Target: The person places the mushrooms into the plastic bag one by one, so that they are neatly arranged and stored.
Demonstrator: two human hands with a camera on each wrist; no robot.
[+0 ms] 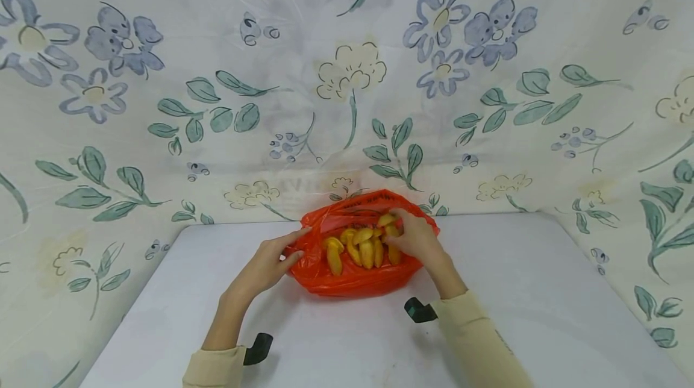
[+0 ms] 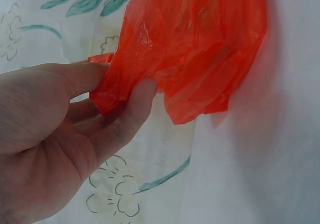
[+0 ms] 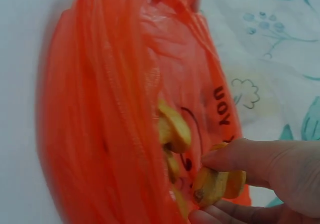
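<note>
A red plastic bag (image 1: 347,285) lies with its mouth spread wide, and several yellow mushrooms (image 1: 367,250) with thick stems sit inside it. At the bag's left side, my left hand (image 1: 265,264) pinches the rim between thumb and fingers; the left wrist view shows the gathered red film (image 2: 150,49) at the fingertips. My right hand (image 1: 414,236) reaches into the right side of the mouth. Between its thumb and fingers it holds a yellow mushroom (image 3: 210,186), seen close in the right wrist view. The bag's front wall partly hides the other mushrooms there.
Under the bag is a white tabletop (image 1: 162,316). A floral-patterned cloth (image 1: 303,105) rises right behind the table and along both sides. Dark wrist-worn devices (image 1: 258,349) stick out beside both cream sleeves. Black lettering (image 3: 222,107) is printed on the bag.
</note>
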